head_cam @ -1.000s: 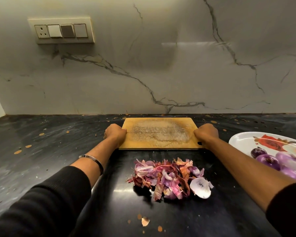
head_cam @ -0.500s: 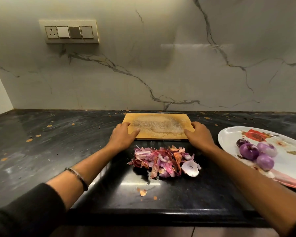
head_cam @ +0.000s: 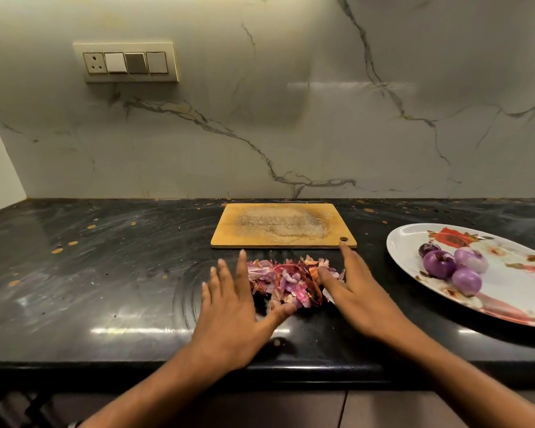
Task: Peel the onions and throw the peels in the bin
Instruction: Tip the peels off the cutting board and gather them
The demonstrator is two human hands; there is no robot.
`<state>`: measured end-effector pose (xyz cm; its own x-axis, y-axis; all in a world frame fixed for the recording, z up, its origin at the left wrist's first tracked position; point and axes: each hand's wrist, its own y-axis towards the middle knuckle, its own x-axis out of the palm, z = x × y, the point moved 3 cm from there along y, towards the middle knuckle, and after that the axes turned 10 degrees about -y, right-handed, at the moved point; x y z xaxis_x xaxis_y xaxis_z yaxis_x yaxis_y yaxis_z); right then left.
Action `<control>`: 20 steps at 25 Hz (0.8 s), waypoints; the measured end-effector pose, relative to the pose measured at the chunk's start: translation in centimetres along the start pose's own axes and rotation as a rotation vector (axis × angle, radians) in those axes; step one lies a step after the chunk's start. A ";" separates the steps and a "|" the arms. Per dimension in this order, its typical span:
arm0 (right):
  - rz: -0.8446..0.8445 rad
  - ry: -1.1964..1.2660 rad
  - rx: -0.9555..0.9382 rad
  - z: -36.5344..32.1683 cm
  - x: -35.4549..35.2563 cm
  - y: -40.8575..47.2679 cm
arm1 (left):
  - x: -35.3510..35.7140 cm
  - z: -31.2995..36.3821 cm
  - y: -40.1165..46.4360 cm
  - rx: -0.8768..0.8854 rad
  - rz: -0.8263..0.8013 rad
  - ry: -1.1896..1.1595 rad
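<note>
**Onion peels heaped between two flat hands on the black counter**

Onion peels (head_cam: 286,281) lie in a loose, ragged pile on the dark, glossy counter (head_cam: 105,273), just in front of the wooden cutting board (head_cam: 283,225). The pile mixes thin papery scraps: pale lilac and pink pieces, deeper magenta strips, and a few dry orange-brown flakes along the far and right edges. Some bits curl upward; none of it is stacked neatly.

The left hand (head_cam: 229,316) rests palm-down against the left side of the pile, fingers straight and spread a little, the thumb reaching under the near edge of the peels. The right hand (head_cam: 352,291) lies palm-down against the right side, fingers straight and close together, its thumb touching the peels and its longest fingertip reaching almost to the board's near right corner. Neither hand grips anything; both flank the pile.

Peeled onions (head_cam: 451,267) sit on a white flowered plate (head_cam: 507,304) to the right, well apart from the peels: four smooth, shiny purple bulbs clustered together, one smaller and darker at the back. Small orange flecks dot the counter. A switch panel (head_cam: 125,61) is set in the marble wall behind.
</note>
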<state>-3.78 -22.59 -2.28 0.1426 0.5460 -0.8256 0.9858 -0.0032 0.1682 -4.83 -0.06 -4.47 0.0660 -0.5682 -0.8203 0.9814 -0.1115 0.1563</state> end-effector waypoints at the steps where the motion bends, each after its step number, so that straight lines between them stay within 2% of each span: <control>1: -0.026 0.001 0.034 0.1 0.6 0.1 | 0.3 0.4 0.3 0.001 0.001 0.045; 6: -0.014 0.061 0.074 -1.5 2.1 2.5 | 1.8 2.3 3.3 -0.002 -0.052 0.089; 12: 0.070 0.262 0.002 -0.8 0.5 2.7 | 0.8 1.8 4.6 0.116 -0.071 -0.177; 14: 0.026 0.209 0.039 0.7 -0.1 2.3 | 0.1 0.3 4.2 0.112 -0.056 -0.150; 17: -0.059 0.091 0.054 1.1 0.4 2.1 | -0.3 0.0 4.3 0.087 -0.148 -0.115; 20: -0.091 0.102 0.001 -1.4 1.7 2.7 | 0.7 2.9 4.9 0.104 -0.186 -0.313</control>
<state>-0.98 -20.53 -2.47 0.0431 0.6260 -0.7786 0.9943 0.0492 0.0946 -0.44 -3.35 -2.71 -0.1854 -0.7506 -0.6342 0.9468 -0.3091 0.0890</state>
